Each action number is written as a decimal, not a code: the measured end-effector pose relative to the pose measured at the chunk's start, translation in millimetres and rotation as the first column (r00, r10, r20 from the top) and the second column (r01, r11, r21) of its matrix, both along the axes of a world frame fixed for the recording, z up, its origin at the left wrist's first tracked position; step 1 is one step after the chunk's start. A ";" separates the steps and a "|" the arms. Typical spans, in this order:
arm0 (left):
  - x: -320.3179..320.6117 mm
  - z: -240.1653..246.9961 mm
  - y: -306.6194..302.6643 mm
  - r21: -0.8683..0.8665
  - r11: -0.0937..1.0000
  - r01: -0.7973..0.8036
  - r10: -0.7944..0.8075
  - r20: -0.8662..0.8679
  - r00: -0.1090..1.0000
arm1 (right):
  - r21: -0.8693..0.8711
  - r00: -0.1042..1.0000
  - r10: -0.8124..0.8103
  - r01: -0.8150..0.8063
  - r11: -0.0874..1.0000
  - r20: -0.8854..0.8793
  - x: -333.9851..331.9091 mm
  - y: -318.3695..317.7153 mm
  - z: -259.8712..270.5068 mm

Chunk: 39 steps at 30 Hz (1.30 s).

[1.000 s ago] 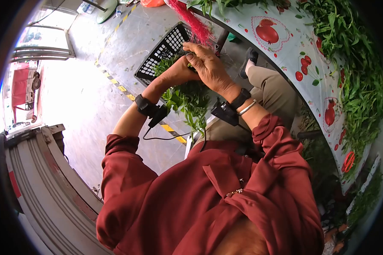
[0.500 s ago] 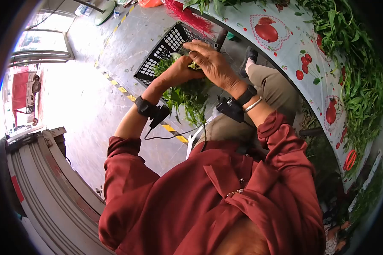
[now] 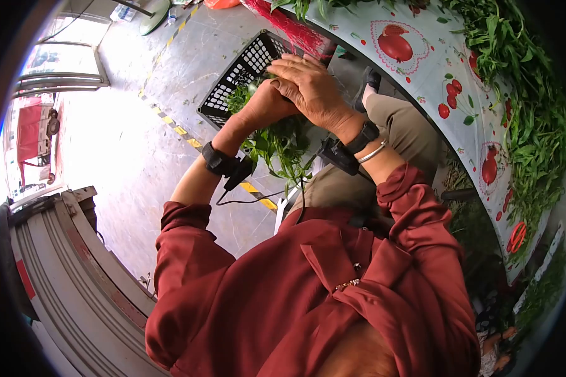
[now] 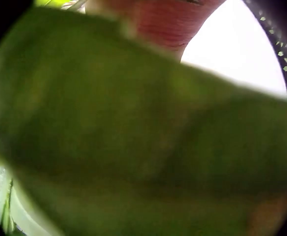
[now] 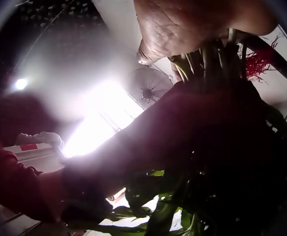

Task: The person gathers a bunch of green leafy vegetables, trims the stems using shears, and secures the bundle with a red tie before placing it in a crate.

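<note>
A black basket [image 3: 255, 55] stands on the floor [image 3: 138, 119] beyond the hands, partly blocked by them and by the leafy bunch [image 3: 275, 147] hanging in the left hand's [image 3: 264, 108] grip. The right hand [image 3: 311, 91], fingers fairly straight, lies over the stem ends, hiding them from the head view. To the right, a cloth-covered surface [image 3: 415, 78] bears heaped greens [image 3: 528, 144] (cut off by the dark rim). Blurred green fills most of the left wrist view; shadow and glare obscure the right.
</note>
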<state>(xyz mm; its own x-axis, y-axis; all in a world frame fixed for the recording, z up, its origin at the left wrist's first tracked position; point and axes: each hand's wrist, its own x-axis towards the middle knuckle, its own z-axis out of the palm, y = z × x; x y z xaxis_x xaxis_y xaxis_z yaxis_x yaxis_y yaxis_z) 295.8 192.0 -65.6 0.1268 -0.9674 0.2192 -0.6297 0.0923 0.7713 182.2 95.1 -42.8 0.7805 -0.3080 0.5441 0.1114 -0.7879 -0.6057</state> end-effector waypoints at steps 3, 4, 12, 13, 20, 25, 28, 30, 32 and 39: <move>2.5 -7.9 1.4 -0.087 0.996 0.032 -0.022 0.120 0.993 | -0.050 0.999 -0.004 0.001 0.999 -0.053 0.1 1.3 -3.3; -1.5 -2.1 0.8 -0.087 0.996 0.035 -0.025 0.118 0.993 | -0.051 0.999 -0.007 0.004 0.999 -0.054 0.7 1.4 -0.5; 12.1 28.4 9.4 0.339 0.940 0.037 0.172 -0.564 0.808 | 0.702 0.975 -0.009 -0.153 0.695 0.221 -5.8 -32.0 17.4; 13.2 29.0 8.4 0.345 0.938 0.042 0.169 -0.558 0.813 | 0.735 0.979 -0.016 -0.142 0.663 0.204 -6.5 -32.1 17.6; 3.5 30.6 3.0 0.377 0.924 0.070 0.144 -0.511 0.847 | 0.742 0.993 0.119 -0.099 0.663 0.027 -2.8 -4.1 21.0; -4.0 35.1 0.9 0.389 0.915 0.105 0.044 -0.355 0.934 | 0.726 0.987 0.055 -0.148 0.671 0.150 6.0 0.7 11.8; -7.6 42.5 -0.8 0.368 0.926 0.077 0.024 -0.262 0.965 | 0.805 0.992 0.037 -0.117 0.581 0.117 6.6 0.0 10.2; -8.6 41.8 -1.3 0.338 0.940 0.043 0.036 -0.223 0.974 | 0.832 0.984 0.056 -0.175 0.526 0.172 7.8 -3.3 8.2; -7.3 38.5 -2.8 0.266 0.962 0.062 -0.006 -0.205 0.979 | 0.818 0.984 0.027 -0.159 0.553 0.173 9.8 -6.2 3.2; -5.3 24.0 -6.1 0.125 0.992 0.022 -0.015 -0.056 0.998 | 0.928 0.986 0.103 -0.155 0.338 0.128 3.0 -9.1 6.7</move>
<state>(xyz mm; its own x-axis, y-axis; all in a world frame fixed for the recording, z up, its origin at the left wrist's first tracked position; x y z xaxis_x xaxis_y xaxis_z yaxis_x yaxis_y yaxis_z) 290.5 185.9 -41.6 0.1174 -0.9891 0.0889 -0.5850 0.0035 0.8110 185.2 86.0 -36.1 0.8464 -0.5325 0.0039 0.2003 0.3117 -0.9288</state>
